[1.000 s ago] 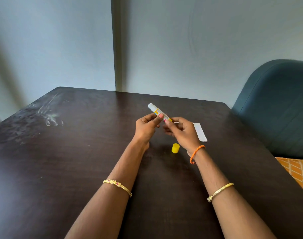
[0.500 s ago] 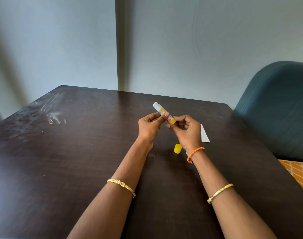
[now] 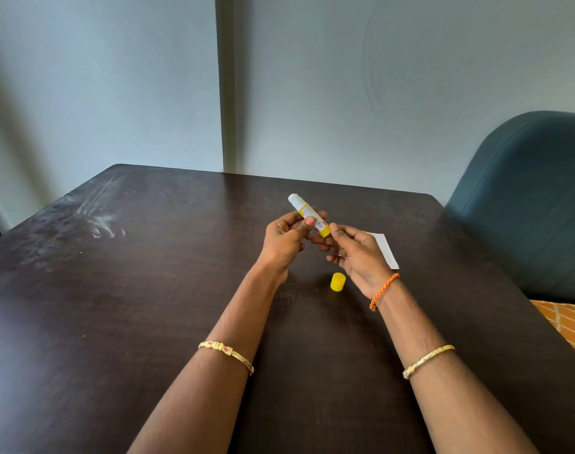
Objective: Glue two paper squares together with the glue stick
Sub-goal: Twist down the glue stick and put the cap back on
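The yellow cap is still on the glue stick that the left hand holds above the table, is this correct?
Not quite: the head view shows the yellow cap lying on the table, off the glue stick. The left hand does hold the stick above the table.

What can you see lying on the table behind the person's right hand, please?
White paper lies flat on the table behind the right hand. The hand covers its near-left part, so whether it is one square or two cannot be told.
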